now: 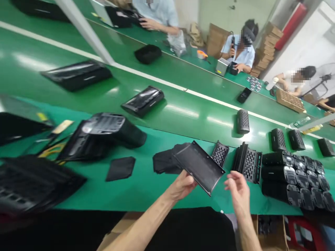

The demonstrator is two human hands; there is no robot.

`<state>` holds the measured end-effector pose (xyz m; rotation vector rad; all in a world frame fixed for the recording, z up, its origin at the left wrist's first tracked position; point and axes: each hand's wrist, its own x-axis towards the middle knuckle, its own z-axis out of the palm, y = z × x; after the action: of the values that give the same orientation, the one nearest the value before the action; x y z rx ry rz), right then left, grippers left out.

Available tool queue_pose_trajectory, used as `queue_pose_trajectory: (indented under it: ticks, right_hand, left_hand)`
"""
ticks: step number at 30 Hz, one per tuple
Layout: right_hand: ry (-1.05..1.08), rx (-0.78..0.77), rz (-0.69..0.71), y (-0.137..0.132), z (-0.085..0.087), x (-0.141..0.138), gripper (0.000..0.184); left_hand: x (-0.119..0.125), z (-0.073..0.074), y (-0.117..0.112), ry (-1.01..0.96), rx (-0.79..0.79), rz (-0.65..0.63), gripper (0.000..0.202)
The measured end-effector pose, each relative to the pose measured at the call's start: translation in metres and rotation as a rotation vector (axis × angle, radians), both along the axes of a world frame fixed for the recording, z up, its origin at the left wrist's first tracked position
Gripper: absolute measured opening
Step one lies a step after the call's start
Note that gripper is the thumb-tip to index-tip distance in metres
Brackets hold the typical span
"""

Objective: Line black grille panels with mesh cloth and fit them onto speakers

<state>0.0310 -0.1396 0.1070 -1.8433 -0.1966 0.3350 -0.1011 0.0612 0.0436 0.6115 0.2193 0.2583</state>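
Note:
My left hand (183,186) grips the near edge of a flat black plastic panel (200,165), holding it tilted above the green bench (146,193). Just right of the panel, my right hand (238,190) hovers with its fingers loosely spread and nothing in them. Behind the panel lies a loose stack of thin black sheets (166,161). Perforated black grille pieces (247,162) stand on edge just beyond my right hand.
Stacked black speaker housings (293,177) fill the right of the bench. Black trays and bagged parts (102,137) lie at left, with a black square sheet (120,168) nearby. Several black units ride the green conveyor (183,108). Three people work at the far side.

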Motion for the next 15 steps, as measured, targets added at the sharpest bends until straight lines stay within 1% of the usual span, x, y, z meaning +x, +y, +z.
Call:
queue_pose_trajectory:
  ticks: [1, 2, 3, 4, 5, 6, 7, 9, 12, 13, 15]
  right_hand:
    - [-0.159, -0.132, -0.087, -0.022, 0.007, 0.014, 0.057]
    - [-0.237, -0.197, -0.208, -0.049, 0.015, 0.030, 0.060]
    - [-0.308, -0.267, -0.352, -0.077, 0.021, 0.047, 0.068]
    - [-0.370, -0.336, -0.489, -0.105, 0.025, 0.063, 0.079]
    - [-0.411, -0.402, -0.587, -0.131, 0.025, 0.078, 0.093]
    - [-0.448, -0.463, -0.664, -0.153, 0.022, 0.091, 0.105]
    - [-0.468, -0.513, -0.709, -0.170, 0.016, 0.101, 0.110]
    - [-0.491, -0.576, -0.744, -0.192, -0.004, 0.111, 0.112]
    - [-0.523, -0.610, -0.780, -0.200, -0.037, 0.103, 0.109]
    - [-0.535, -0.614, -0.801, -0.200, -0.044, 0.098, 0.109]
    - [-0.551, -0.616, -0.846, -0.201, -0.053, 0.088, 0.105]
  left_hand:
    - [-0.003, -0.004, 0.005, 0.002, -0.011, -0.004, 0.062]
    - [-0.006, -0.008, 0.010, 0.007, -0.020, -0.010, 0.065]
    - [-0.009, -0.010, 0.013, 0.013, -0.025, -0.020, 0.068]
    - [-0.011, -0.011, 0.016, 0.020, -0.030, -0.031, 0.071]
    - [-0.011, -0.012, 0.017, 0.026, -0.036, -0.042, 0.073]
    - [-0.011, -0.011, 0.017, 0.031, -0.042, -0.053, 0.074]
    - [-0.010, -0.010, 0.017, 0.034, -0.046, -0.064, 0.074]
    - [-0.005, -0.006, 0.015, 0.036, -0.046, -0.083, 0.069]
    - [0.002, 0.002, 0.013, 0.029, -0.028, -0.129, 0.064]
    - [0.004, 0.004, 0.012, 0.024, -0.021, -0.145, 0.064]
    - [0.005, 0.008, 0.011, 0.009, -0.012, -0.168, 0.066]
